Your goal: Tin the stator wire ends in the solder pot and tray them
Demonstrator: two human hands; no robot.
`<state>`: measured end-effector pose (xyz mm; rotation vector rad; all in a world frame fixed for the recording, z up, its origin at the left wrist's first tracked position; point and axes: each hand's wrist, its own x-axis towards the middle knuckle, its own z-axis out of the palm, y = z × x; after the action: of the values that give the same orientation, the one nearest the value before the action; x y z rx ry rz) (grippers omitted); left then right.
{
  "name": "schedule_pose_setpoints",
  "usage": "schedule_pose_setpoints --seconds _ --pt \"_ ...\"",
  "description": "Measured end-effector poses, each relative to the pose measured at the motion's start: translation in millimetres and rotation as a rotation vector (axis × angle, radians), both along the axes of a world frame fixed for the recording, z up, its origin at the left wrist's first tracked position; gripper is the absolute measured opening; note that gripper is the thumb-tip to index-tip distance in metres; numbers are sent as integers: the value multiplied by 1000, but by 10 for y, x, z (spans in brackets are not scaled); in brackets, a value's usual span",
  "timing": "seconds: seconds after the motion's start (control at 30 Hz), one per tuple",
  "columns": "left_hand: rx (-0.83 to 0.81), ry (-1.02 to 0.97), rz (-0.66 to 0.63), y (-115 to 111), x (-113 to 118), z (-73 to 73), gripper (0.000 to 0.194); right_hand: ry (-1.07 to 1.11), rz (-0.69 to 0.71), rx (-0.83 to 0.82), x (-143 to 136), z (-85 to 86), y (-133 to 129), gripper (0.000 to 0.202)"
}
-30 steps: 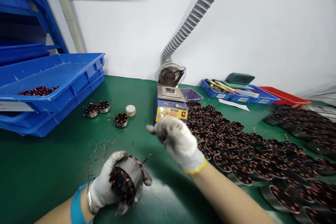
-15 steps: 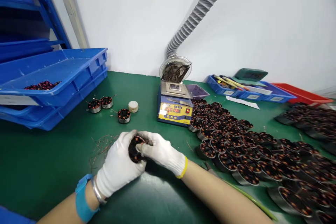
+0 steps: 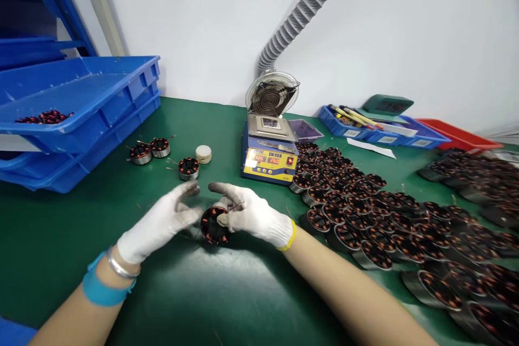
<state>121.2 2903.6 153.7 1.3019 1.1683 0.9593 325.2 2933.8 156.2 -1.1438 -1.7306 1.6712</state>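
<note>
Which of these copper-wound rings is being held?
The ring pinched in the right hand, beside the open left hand. The three loose rings farther back and the dense group to the right have no hand on them.

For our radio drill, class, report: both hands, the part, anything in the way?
Right hand gripping copper-wound ring. Left hand open, close beside it. Beyond, apparently not blocking: second ring, white puck.

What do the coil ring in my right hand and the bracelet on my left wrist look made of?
Coil ring: probably copper wire, judging by its coppery patches, with matte black, perhaps plastic, between. Bracelet: probably polished metal, silvery with bright highlights.
</note>
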Motion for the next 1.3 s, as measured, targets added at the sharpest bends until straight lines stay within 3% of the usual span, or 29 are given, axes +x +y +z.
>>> schedule_pose_setpoints --seconds 0.07,0.13,0.23,0.37,0.7,1.07,1.2,1.3 --pt "-104 -93 -191 6 84 -83 52 -10 12 9 -26 -22 -28 79" --pt "-185 -159 -236 5 180 -175 38 -35 -41 98 -16 -39 -39 72" --pt "-290 -335 -72 13 253 -263 30 -74 -118 290 56 -24 -16 55" --pt "-280 -599 127 43 231 -282 29 -207 -3 332 81 43 -14 52" --pt "-293 -678 200 44 253 -315 31 -86 -249 558 -68 -107 -135 19" --pt "-368 -717 94 -7 368 -391 29 94 -334 501 -68 -144 -135 17" --pt "-383 -779 16 -27 300 -314 47 -25 -271 734 14 -15 -140 13" --pt "-420 -995 -122 -54 190 -148 65 -71 -247 941 97 158 -148 10"
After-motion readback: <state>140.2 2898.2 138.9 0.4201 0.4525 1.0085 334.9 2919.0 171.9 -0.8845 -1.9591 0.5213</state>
